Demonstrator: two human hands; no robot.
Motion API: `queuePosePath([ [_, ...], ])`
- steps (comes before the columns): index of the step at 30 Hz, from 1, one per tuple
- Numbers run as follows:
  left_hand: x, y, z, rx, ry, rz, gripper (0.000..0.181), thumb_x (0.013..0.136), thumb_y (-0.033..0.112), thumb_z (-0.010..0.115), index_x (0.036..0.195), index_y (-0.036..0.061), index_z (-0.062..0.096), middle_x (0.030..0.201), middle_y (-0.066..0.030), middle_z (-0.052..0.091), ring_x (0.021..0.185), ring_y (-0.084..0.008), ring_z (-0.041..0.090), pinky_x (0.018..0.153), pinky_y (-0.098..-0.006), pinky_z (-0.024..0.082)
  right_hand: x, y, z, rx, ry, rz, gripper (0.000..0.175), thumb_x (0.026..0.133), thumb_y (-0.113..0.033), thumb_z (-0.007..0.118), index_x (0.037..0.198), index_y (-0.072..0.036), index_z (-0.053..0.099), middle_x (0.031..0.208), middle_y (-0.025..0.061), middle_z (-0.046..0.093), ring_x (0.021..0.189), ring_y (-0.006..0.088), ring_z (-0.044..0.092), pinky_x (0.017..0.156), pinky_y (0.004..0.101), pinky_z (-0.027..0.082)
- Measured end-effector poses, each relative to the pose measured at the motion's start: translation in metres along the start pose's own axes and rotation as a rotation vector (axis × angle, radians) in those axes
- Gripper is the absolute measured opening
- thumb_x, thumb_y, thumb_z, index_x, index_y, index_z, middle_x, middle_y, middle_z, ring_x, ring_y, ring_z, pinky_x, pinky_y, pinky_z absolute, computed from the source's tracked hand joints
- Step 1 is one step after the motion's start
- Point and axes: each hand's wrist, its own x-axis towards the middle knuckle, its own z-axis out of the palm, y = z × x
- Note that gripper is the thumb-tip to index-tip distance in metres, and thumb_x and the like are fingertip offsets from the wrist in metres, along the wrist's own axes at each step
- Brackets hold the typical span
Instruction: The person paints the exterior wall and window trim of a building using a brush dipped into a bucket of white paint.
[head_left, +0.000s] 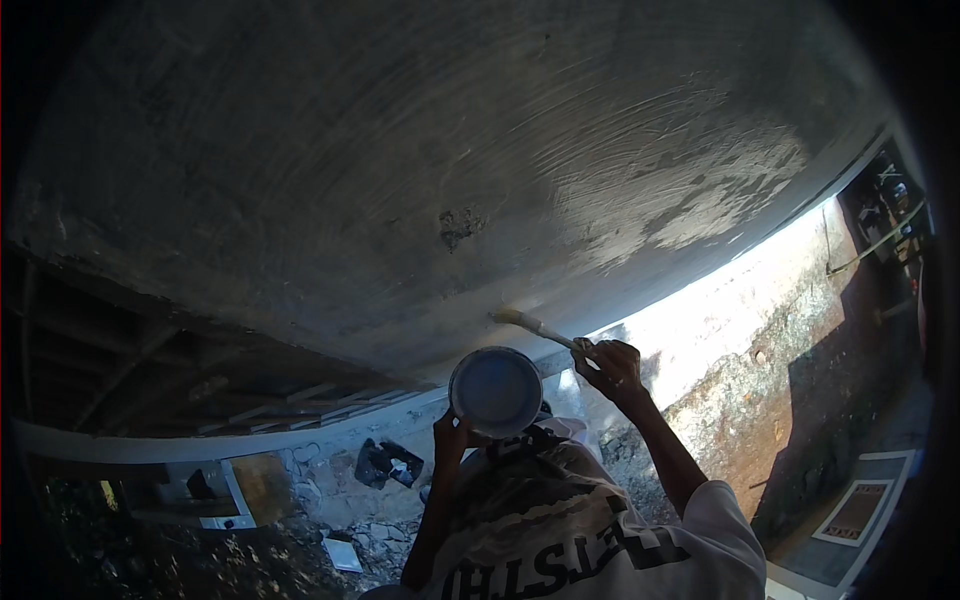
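Note:
My left hand (451, 433) grips a round container (497, 391) by its rim, holding it in front of my chest. Pale liquid seems to fill the inside, though shadow hides how deep it goes. In my right hand (616, 369) is a paintbrush (536, 325), held by its handle and pointing left. Its yellowish bristles are at the grey plastered wall (360, 195), above the container; I cannot tell if they touch. Wet, glossy brush strokes cover the wall's right side. A rough, chipped patch (460, 225) shows near its middle.
To the left is a dark opening with slatted bars (292, 405) above a pale ledge (187, 448). Below lie a black plastic sheet or bag (386, 463), a white panel (343, 555) and broken stones (379, 534). Sunlit rough ground (735, 390) stretches right, towards a framed panel (855, 511).

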Motion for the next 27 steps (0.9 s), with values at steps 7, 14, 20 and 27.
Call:
queuePosePath([
  [7, 0.001, -0.005, 0.006, -0.020, 0.034, 0.106, 0.038, 0.078, 0.018, 0.062, 0.109, -0.0039, 0.063, 0.082, -0.0173, 0.069, 0.071, -0.0234, 0.067, 0.064, -0.0351, 0.052, -0.030, -0.014, 0.002, 0.183, -0.133, -0.002, 0.017, 0.068, -0.009, 0.077, 0.079, -0.007, 0.064, 0.068, 0.0056, 0.059, 0.054, 0.0185, 0.058, 0.047, 0.0314, 0.046],
  [14, -0.003, -0.004, 0.013, -0.026, 0.021, 0.057, 0.039, 0.078, 0.022, 0.064, 0.109, -0.0028, 0.063, 0.082, -0.0173, 0.069, 0.075, -0.0240, 0.067, 0.067, -0.0354, 0.051, 0.010, 0.021, 0.010, -0.074, -0.206, -0.179, 0.020, 0.073, -0.015, 0.073, 0.088, -0.009, 0.063, 0.066, 0.0015, 0.053, 0.053, 0.0145, 0.053, 0.046, 0.0302, 0.041],
  [20, -0.006, -0.019, 0.007, -0.020, 0.059, 0.040, 0.038, 0.079, 0.024, 0.064, 0.107, -0.0014, 0.064, 0.082, -0.0176, 0.069, 0.075, -0.0244, 0.067, 0.068, -0.0360, 0.051, -0.013, 0.014, -0.033, -0.038, -0.045, -0.031, 0.017, 0.069, -0.004, 0.076, 0.080, -0.005, 0.063, 0.060, 0.0028, 0.056, 0.046, 0.0131, 0.053, 0.042, 0.0267, 0.041],
  [27, -0.005, -0.011, 0.012, -0.036, 0.056, 0.085, 0.037, 0.077, 0.021, 0.062, 0.105, -0.0027, 0.064, 0.078, -0.0164, 0.068, 0.071, -0.0237, 0.067, 0.065, -0.0357, 0.051, 0.050, -0.035, -0.009, 0.150, -0.110, -0.186, 0.027, 0.065, -0.018, 0.078, 0.081, -0.002, 0.063, 0.069, 0.0080, 0.058, 0.054, 0.0208, 0.056, 0.046, 0.0320, 0.042],
])
